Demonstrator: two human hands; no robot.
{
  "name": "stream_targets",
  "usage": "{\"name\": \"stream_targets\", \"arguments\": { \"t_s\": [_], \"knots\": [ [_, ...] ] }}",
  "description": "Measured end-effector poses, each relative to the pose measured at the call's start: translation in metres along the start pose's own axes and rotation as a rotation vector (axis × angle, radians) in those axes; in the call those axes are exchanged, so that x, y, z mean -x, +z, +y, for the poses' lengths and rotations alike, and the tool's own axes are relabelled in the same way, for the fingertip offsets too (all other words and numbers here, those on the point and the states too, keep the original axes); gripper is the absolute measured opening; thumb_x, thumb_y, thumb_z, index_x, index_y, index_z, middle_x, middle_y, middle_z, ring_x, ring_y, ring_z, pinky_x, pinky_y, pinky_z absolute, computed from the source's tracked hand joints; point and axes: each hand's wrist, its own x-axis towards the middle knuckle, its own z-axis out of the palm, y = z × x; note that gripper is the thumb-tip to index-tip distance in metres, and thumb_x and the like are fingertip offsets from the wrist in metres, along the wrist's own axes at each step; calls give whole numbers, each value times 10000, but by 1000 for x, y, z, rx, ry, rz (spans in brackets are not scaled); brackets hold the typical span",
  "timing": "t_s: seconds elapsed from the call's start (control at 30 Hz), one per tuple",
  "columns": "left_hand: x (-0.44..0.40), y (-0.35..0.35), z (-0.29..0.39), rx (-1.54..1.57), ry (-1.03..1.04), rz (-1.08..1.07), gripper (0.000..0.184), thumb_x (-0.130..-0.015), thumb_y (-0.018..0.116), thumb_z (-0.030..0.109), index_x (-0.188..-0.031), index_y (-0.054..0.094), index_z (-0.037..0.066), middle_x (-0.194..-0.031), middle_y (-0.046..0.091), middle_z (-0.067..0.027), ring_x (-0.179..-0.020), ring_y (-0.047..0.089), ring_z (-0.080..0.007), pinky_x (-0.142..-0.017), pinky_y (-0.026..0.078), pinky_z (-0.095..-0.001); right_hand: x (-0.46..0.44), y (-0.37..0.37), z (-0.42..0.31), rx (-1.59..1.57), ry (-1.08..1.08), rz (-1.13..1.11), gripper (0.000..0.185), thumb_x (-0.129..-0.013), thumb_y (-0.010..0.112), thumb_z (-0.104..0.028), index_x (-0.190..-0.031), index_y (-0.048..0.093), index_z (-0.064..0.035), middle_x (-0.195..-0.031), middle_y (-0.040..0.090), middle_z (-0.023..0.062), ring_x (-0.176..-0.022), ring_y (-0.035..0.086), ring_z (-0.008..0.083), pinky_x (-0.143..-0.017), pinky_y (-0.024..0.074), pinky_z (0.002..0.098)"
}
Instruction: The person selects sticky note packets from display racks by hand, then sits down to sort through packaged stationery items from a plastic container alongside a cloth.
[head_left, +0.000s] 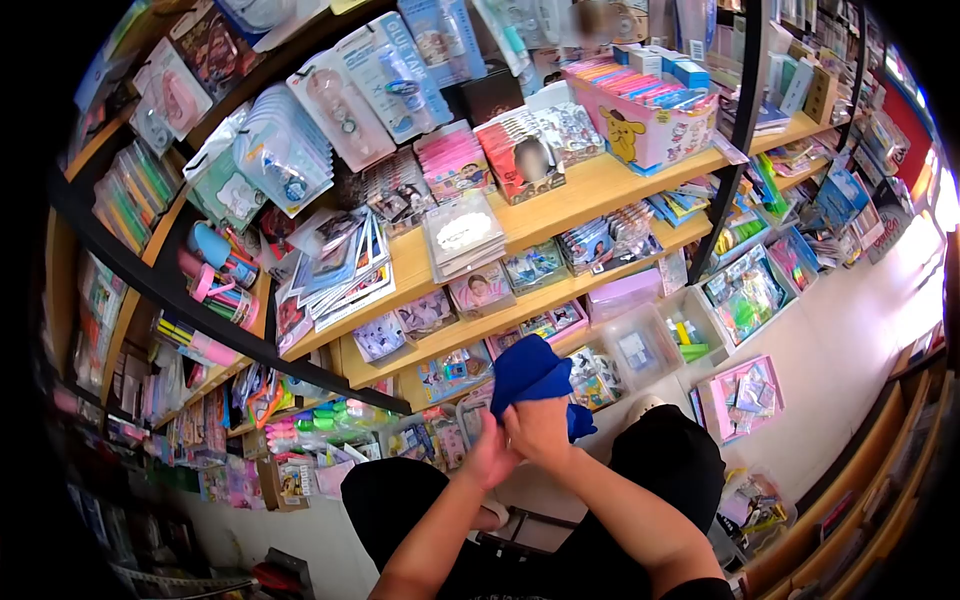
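In the head view, a bunched blue cloth point(533, 376) sits just below the middle, in front of the person's body. The right hand point(540, 432) is closed on its lower part, fingers curled. The left hand point(490, 455) presses against the right, its fingertips by the cloth's lower edge; whether it pinches the fabric I cannot tell.

Taking the cloth as the clock's centre, a stack of clear cases point(465, 240) lies at 11 o'clock on a wooden shelf point(590, 190), and a pile of cards point(345, 275) at 10. A box with a yellow dog point(640, 135) stands near 1, a clear bin point(636, 345) at 2, and a pink tray point(778, 395) on the floor at 3.
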Motion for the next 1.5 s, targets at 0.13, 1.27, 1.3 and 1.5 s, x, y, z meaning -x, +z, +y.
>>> {"name": "stream_targets", "arguments": {
  "t_s": [0.13,1.27,1.3,1.5],
  "knots": [
    [5,1,-18,-199,-14,-29,519,-914,389,295,-1366,171,163,-1356,301,-63,-1208,362,-264,-965,338,-491,-15,-15,10,-162,417,-60,341,-843,460,-314,-901,582,-1,-807,578,235,-755,530,420,-662,416,431],
    [-26,43,101,-1405,1152,639,555,-780,595,223,-1237,348,26,-1223,331,-228,-1194,282,-367,-995,231,-406,-8,-31,-10,-2042,833,-705,562,-897,320,-493,-1263,395,-73,-1214,495,66,-1099,487,210,-934,380,374],
    [-24,60,113,-1463,1197,616,552,-776,600,225,-1232,357,30,-1218,332,-231,-1190,288,-367,-989,241,-406,-10,-33,-11,-2049,828,-708,566,-898,314,-496,-1264,392,-72,-1221,490,68,-1106,482,212,-938,377,373],
    [-67,122,196,-1842,1030,592,546,-753,621,321,-1205,458,60,-1236,327,-245,-1129,383,-379,-948,327,-377,-17,-32,-13,-2019,845,-699,578,-904,278,-499,-1266,389,-63,-1235,476,93,-1128,466,232,-949,367,384]
  ]
}}
